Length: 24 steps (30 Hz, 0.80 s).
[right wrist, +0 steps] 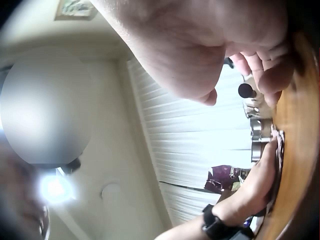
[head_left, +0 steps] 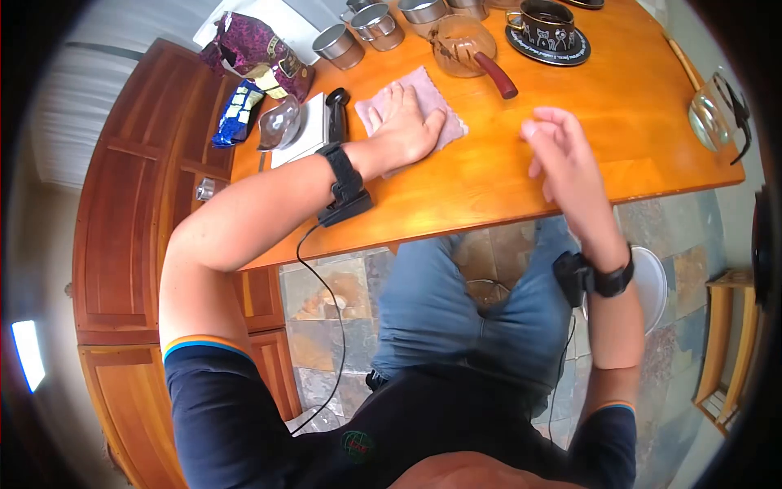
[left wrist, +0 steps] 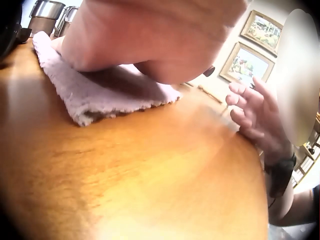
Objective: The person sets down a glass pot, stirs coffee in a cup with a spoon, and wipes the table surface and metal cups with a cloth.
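Note:
My left hand [head_left: 403, 126] lies flat with fingers spread on a folded pale pink cloth [head_left: 423, 85] on the wooden table. In the left wrist view the palm presses on the cloth [left wrist: 115, 95], covering part of it. My right hand [head_left: 566, 155] hovers by the table's front edge, its fingers loosely bent and nothing in them. Beyond the cloth sits a round glass pot [head_left: 456, 50] with a dark red handle [head_left: 495, 75] and brown smears inside. A black scoop-like utensil [head_left: 336, 114] is left of the cloth.
At the left are a purple bag [head_left: 252, 57], a blue packet [head_left: 236, 114] and a clear glass vessel [head_left: 279, 124]. Metal cups [head_left: 338, 47] line the back. A black cup [head_left: 547, 28] stands on a saucer [head_left: 550, 55]. Another glass vessel [head_left: 709, 122] lies near the right edge.

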Motion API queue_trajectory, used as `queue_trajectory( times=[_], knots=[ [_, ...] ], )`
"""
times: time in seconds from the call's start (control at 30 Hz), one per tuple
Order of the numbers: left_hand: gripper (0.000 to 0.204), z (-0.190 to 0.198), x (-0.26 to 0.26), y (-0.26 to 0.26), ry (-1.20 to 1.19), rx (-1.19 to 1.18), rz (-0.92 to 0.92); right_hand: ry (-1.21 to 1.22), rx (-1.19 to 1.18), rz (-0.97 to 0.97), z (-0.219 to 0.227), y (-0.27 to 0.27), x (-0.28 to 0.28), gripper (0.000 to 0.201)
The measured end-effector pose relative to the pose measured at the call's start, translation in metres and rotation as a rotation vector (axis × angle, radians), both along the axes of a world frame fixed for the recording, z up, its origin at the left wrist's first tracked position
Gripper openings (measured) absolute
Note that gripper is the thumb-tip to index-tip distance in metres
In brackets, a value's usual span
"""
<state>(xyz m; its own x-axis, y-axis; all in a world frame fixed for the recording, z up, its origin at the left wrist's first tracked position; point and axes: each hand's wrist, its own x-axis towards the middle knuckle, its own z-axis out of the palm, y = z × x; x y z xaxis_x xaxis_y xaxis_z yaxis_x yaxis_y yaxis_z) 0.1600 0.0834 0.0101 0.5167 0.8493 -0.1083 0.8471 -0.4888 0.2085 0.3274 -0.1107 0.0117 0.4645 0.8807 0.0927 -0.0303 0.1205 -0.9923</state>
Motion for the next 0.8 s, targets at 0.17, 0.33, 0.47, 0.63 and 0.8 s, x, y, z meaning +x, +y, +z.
queue_trajectory(
  times=[0.17,0.33,0.47,0.63,0.8],
  knots=[
    [0.088,-0.002,0.006,0.009,0.035,0.062,-0.012,0.353,-0.331,0.173,0.026,0.016,0.015,0.062],
    [0.084,0.000,0.010,0.025,0.042,0.044,0.020,0.332,-0.278,0.205,0.032,0.052,0.010,0.064],
    [0.080,-0.009,0.003,0.041,0.008,0.069,-0.010,0.328,-0.290,0.212,0.029,0.073,0.004,0.050],
    [0.079,-0.005,0.004,0.049,0.034,0.102,0.002,0.308,-0.315,0.179,0.020,0.089,0.002,0.041],
    [0.085,-0.004,0.009,0.062,0.044,0.083,-0.004,0.353,-0.204,0.195,0.006,0.095,0.004,0.036]
  ],
)
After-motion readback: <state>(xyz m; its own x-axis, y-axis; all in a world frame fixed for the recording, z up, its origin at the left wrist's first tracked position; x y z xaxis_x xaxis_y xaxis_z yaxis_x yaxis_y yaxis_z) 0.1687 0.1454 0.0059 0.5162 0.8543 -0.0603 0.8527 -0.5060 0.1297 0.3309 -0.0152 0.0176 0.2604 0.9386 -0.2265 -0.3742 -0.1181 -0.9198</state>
